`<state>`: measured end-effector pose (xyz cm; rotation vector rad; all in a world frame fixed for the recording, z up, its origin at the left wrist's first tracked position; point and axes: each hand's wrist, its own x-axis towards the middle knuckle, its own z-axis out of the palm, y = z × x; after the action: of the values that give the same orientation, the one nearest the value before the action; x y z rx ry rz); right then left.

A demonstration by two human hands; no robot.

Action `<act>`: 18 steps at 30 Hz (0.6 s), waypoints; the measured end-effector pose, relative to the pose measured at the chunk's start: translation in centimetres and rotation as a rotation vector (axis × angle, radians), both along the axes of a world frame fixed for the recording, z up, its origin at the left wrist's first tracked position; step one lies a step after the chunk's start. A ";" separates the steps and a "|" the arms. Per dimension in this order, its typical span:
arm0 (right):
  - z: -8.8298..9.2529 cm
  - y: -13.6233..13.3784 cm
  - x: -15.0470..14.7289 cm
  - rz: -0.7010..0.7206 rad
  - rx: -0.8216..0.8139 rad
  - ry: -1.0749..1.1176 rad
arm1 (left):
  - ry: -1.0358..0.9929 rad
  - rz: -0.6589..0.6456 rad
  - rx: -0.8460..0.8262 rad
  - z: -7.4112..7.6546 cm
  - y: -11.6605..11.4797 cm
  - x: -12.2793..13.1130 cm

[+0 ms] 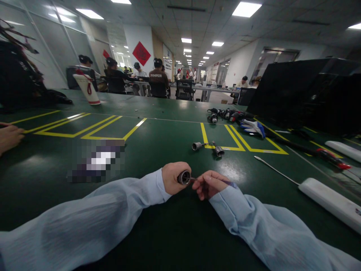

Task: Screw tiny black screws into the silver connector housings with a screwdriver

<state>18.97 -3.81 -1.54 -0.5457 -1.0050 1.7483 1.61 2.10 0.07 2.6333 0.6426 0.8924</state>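
My left hand [172, 177] is closed around a small metal cylindrical part [184, 177], its open round end facing the camera. My right hand [209, 184] is pinched on a thin tool or pin [194, 179] whose tip meets the side of that part. Both hands rest low over the green table [158, 139], in pale blue sleeves. Two similar metal cylindrical parts [197, 145] [218, 150] lie on the table just beyond my hands, near a yellow line.
A heap of more parts [222, 114] and a blue-white glove [254, 127] lie farther right. White power strips [329, 201] [342, 149], a red-handled tool [329, 158] and black monitors [307, 94] stand at right. Another person's hand [9, 136] rests at left. A white cup [88, 88] stands far left. People sit in the background.
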 end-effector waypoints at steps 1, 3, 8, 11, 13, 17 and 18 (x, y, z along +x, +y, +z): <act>0.0 0.0 0.0 0.001 0.001 0.004 | -0.002 -0.001 -0.010 0.0 0.0 0.0; 0.0 0.1 0.1 0.006 -0.003 0.008 | -0.006 -0.003 -0.016 0.1 -0.1 0.1; 0.1 0.1 0.4 0.003 -0.011 0.005 | -0.005 0.012 -0.013 0.1 -0.2 0.1; 0.2 -0.1 0.3 -0.032 -0.003 -0.031 | 0.014 -0.006 -0.004 0.2 -0.2 0.1; 0.2 -0.3 0.1 -0.058 0.003 -0.058 | 0.013 -0.025 0.005 0.2 -0.2 0.1; 0.3 -0.5 -0.2 -0.057 0.013 -0.063 | -0.007 -0.031 0.008 0.2 -0.2 0.0; 0.2 -0.5 -0.2 -0.051 0.018 -0.056 | -0.013 -0.032 0.008 0.1 -0.2 0.0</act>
<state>18.77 -4.35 -1.29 -0.6072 -1.0363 1.6859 1.60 1.95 0.21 2.6350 0.5935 0.9045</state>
